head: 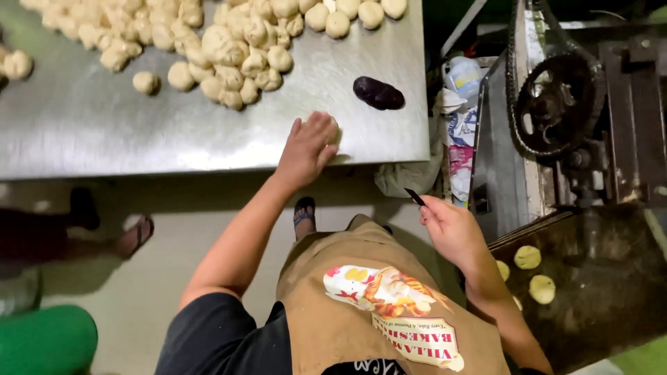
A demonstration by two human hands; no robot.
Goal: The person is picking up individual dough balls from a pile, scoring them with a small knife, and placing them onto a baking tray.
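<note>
My left hand (306, 147) lies palm down on a pale dough ball (334, 129) near the front edge of the steel table (104, 132). A dark purple lump (379, 93) sits just to the right of it. A heap of pale dough balls (229, 48) covers the far part of the table. My right hand (451, 230) is off the table at my side, fingers pinched on a small dark flat piece (415, 197). It hovers beside a dark tray (604, 305) holding flattened dough rounds (528, 257).
A machine with a chain and sprocket wheel (556, 101) stands to the right. Plastic bags and cloth (455, 104) fill the gap between table and machine. Another person's sandalled feet (135, 236) are at the left, with a green container (45, 340) below them.
</note>
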